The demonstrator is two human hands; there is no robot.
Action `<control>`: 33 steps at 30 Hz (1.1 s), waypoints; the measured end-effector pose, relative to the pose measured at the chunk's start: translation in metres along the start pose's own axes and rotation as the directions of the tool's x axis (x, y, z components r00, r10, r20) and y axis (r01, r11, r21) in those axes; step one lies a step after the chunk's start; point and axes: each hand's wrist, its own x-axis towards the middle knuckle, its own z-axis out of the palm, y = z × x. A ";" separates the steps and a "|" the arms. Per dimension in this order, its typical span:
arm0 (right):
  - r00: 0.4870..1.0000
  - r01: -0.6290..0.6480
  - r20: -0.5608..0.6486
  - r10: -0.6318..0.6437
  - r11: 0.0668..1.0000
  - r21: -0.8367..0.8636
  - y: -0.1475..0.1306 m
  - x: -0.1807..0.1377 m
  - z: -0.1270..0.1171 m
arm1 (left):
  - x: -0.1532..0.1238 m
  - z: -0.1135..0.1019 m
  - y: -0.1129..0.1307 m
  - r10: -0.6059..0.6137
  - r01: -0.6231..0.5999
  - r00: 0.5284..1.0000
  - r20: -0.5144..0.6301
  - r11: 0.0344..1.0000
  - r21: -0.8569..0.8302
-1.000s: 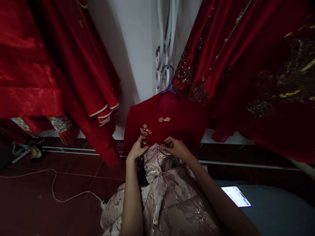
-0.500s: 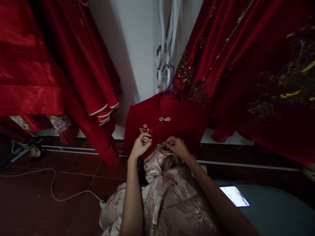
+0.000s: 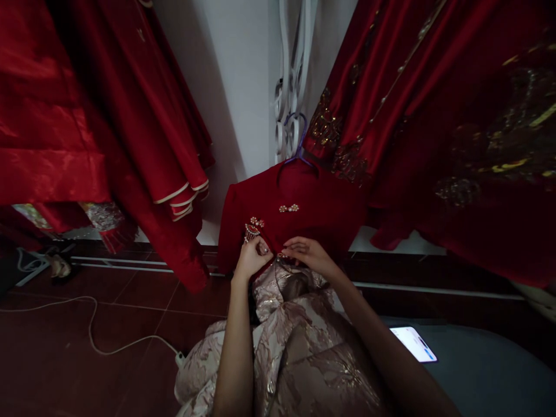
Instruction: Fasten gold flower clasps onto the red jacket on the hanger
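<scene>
Working close together at the front of a red jacket point(image 3: 321, 217), both hands reach forward over the lap, the jacket hanging just beyond them on a purple hanger point(image 3: 301, 142). The left hand point(image 3: 254, 258) has its fingers curled, thumb and forefinger brought near each other by the jacket's lower front; I cannot tell whether cloth is pinched between them. The right hand point(image 3: 311, 256) lies lower side on, fingers loosely bent together, their tips at a small pearly ornament point(image 3: 280, 255) between the two hands; whether they grip it or only touch it cannot be made out.

Beyond the right hand, up the chest, a flower-shaped clasp point(image 3: 289, 208) lies in one straight line and looks done up. Just past the left hand's knuckles hangs a tasselled ornament point(image 3: 252, 231), seemingly attached to the cloth. A dark line running down towards the left thumb suggests that the front is parted there, so I judge the upper fastening finished and the stretch between the hands unfinished.

Nearer than both hands, patterned cloth point(image 3: 304, 330) covers the lap. A lit phone point(image 3: 414, 343) lies to the right of the right forearm.
</scene>
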 end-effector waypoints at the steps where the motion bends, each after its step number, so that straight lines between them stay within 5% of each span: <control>1: 1.000 0.008 -0.015 -0.008 1.000 0.016 -0.004 0.001 0.005 | 0.000 0.000 0.000 -0.013 0.013 1.000 -0.003 1.000 -0.023; 8: 0.944 0.132 -0.264 -0.197 0.961 -0.244 0.001 0.014 0.043 | 0.001 -0.007 -0.011 -0.162 0.177 0.984 0.078 0.947 -0.270; 14: 0.912 0.203 -0.225 -0.344 0.853 -0.480 0.001 0.011 0.040 | 0.001 -0.009 -0.012 -0.198 0.218 0.975 0.101 0.938 -0.268; 24: 0.883 0.296 -0.164 -0.441 0.791 -0.535 0.010 0.005 0.044 | 0.001 -0.009 -0.011 -0.134 0.147 0.987 0.089 0.975 -0.168; 29: 0.921 0.189 -0.173 -0.350 0.786 -0.588 0.012 0.008 0.035 | -0.014 -0.027 0.064 -0.055 0.046 0.993 0.105 0.995 0.084; 33: 0.972 0.203 -0.003 -0.236 0.840 -0.503 0.000 0.004 0.020 | -0.049 -0.039 0.151 0.246 -0.233 0.963 0.108 0.965 -0.124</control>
